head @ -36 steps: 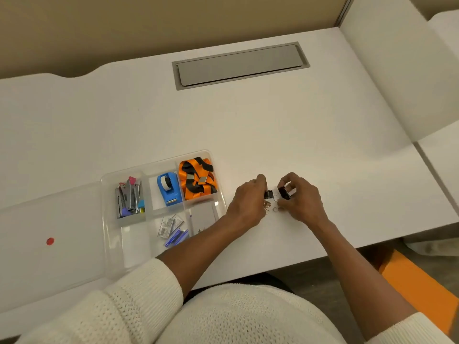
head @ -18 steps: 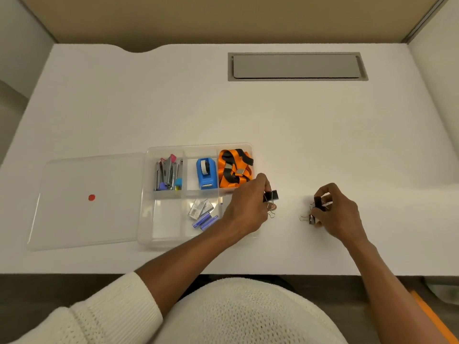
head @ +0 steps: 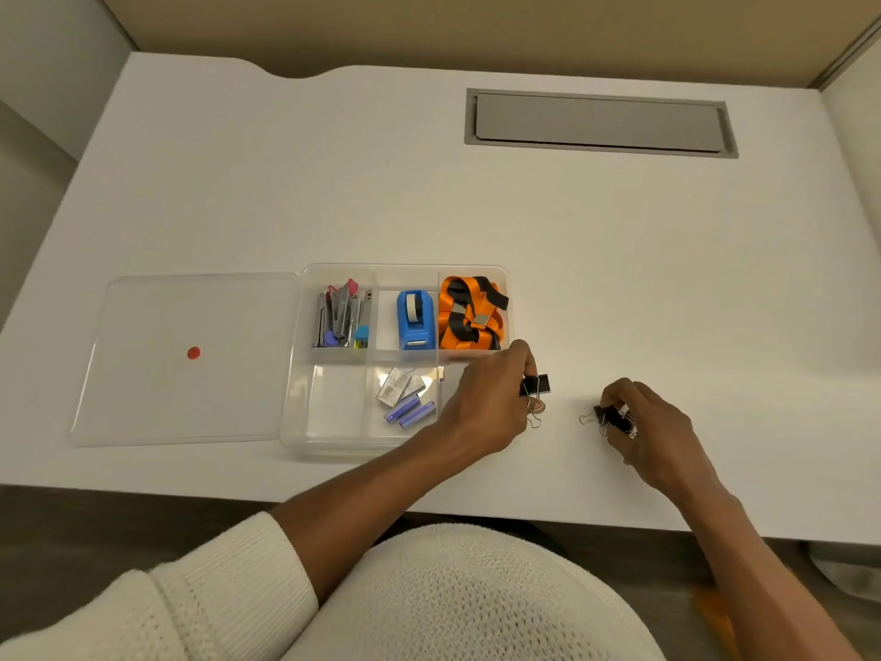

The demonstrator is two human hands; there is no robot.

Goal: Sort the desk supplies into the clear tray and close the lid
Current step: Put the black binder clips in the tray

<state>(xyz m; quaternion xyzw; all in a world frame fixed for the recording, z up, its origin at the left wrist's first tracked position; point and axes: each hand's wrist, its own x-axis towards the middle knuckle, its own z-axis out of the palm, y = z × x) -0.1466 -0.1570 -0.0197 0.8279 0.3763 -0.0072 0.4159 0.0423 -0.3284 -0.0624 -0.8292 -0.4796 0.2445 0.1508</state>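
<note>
The clear tray (head: pixel 333 453) sits near the desk's front edge, divided into compartments. Its back row holds staplers and clips (head: pixel 342 319), a blue tape dispenser (head: pixel 414 319) and an orange-and-black lanyard (head: pixel 469 312). Staple boxes (head: pixel 405 395) lie in the front middle compartment. The clear lid (head: pixel 186 360) with a red dot lies flat to the tray's left. My left hand (head: pixel 491 403) pinches a black binder clip (head: pixel 537 386) just right of the tray. My right hand (head: pixel 648 427) is closed around more black binder clips (head: pixel 610 419) on the desk.
A grey cable hatch (head: pixel 600 122) is set into the white desk (head: pixel 333 193) at the back right. Partition walls stand behind and on both sides. The desk's front edge runs just below my wrists.
My hands, together over the clip pile one second ago, have parted. The left one carries a clip toward the tray; the right stays with the others. The view has swung left.
</note>
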